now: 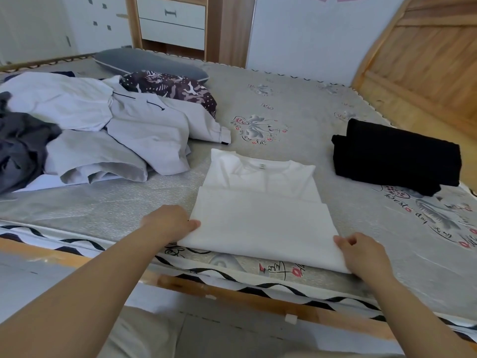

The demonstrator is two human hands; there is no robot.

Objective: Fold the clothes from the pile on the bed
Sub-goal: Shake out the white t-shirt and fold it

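Note:
A white T-shirt lies partly folded on the bed, its lower half doubled up over the body and the collar pointing away from me. My left hand pinches the shirt's near left corner. At the near right corner, my right hand grips the folded edge. A pile of unfolded clothes in white, pale grey and dark grey spreads over the left of the bed. One folded black garment sits on the right side.
A grey pillow and a dark patterned cushion lie at the back left. A wooden headboard rises on the right. The wooden bed frame runs along the near edge. A drawer unit stands behind the bed.

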